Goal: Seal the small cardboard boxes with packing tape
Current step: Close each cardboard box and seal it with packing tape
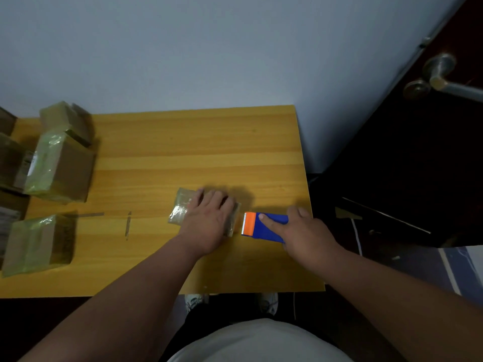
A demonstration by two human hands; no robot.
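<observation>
Taped boxes (58,165) at the tabletop (167,158) left edge are cut off by the frame, w/ those furthest left hard to make out. The small box (183,207), near the front-right, is mostly hidden under the left hand (209,220), laid flat w/ fingers spread. Just right of it, a blue/orange tape dispenser (264,226) is gripped by the right hand (305,231), index finger stretched along its top; the roll can't be seen.

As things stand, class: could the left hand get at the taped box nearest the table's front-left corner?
Probably yes. The left hand lies flat on the small box, and only bare table shows between it and that taped box.
</observation>
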